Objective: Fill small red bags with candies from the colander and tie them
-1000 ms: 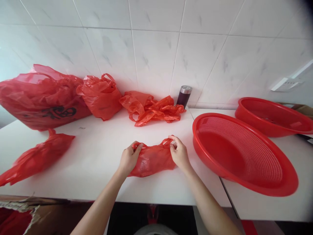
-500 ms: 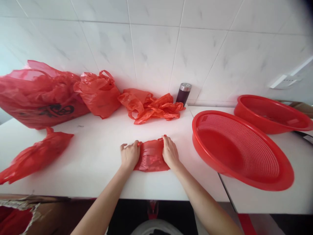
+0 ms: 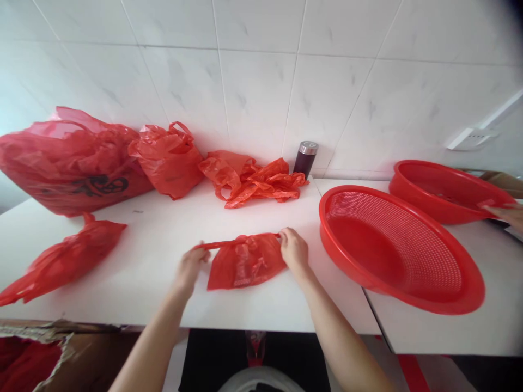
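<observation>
Held a small red bag [image 3: 245, 264] flat on the white table [image 3: 163, 239], near the front edge. Gripped its thin, stretched handle with the left hand [image 3: 190, 268] at 9 o'clock from the bag, fingers closed, a bit blurry. Pinched the other top corner with the right hand [image 3: 293, 250] at 2 o'clock. Saw a big red strainer basket [image 3: 400, 250] at 3 o'clock, near that hand but not touching. Saw a red bowl [image 3: 445, 190] behind it, somebody else's hand [image 3: 506, 213] on its rim. Saw a dark cup [image 3: 305, 158] at 12 o'clock, crumpled red bags [image 3: 253, 182] just beside it.
</observation>
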Demonstrator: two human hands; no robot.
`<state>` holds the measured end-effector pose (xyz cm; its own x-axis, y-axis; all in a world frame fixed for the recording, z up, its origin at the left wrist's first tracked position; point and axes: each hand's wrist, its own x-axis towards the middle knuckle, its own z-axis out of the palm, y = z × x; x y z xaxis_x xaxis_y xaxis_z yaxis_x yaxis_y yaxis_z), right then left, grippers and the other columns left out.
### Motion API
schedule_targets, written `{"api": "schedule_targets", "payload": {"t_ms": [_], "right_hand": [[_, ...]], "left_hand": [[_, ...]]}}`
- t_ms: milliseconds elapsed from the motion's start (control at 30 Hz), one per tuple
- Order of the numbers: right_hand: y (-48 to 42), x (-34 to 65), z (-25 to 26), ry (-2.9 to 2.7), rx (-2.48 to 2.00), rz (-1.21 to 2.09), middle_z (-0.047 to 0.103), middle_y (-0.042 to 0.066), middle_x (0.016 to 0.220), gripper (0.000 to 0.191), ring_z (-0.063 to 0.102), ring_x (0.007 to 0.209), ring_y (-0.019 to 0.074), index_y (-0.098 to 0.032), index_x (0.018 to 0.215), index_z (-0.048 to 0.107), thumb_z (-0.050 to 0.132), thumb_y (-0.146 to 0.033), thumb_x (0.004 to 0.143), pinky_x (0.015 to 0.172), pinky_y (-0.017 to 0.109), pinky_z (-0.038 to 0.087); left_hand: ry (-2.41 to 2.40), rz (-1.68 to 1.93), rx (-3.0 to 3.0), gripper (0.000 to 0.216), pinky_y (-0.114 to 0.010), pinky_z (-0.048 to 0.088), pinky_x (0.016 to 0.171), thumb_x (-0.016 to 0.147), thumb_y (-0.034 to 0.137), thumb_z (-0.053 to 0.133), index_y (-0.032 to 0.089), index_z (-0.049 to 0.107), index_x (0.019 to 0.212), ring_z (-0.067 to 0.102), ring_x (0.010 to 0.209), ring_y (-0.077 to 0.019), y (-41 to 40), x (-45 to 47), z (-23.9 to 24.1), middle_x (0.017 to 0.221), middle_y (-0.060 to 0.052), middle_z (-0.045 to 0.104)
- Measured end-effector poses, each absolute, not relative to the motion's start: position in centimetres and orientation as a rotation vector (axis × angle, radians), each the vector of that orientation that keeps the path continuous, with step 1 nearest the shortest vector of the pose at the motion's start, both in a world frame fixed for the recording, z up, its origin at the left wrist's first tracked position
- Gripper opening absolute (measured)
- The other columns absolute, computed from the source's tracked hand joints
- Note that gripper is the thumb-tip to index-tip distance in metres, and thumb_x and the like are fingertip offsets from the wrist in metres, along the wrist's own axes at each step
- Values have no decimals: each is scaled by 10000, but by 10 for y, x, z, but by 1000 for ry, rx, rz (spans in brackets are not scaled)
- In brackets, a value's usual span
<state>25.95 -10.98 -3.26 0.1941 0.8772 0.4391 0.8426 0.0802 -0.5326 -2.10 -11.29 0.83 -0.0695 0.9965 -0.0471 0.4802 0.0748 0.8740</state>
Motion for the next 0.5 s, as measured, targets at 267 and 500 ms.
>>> {"api": "schedule_targets", "payload": {"t_ms": [267,500], "right_hand": [[-106,256,-35,-1478,-1598,300,683,42,847,296,599,718,164,-195,890,625,384,-361,936,684,262,427],[-114,255,-33,-1338,-1527,399,670,64,999,317,618,771,155,-196,1112,578,429,-395,915,749,282,478]], "left_hand": [[1480,1173,1172,292,-379,483,837,792,465,554,207,580,928,616,949,-228,-131,-44,39,1056,-69,633],[1602,621,2308,313,-524,182,1106,809,334,575,274,624,1112,481,1239,-288,-106,31,55,1336,-85,556]]}}
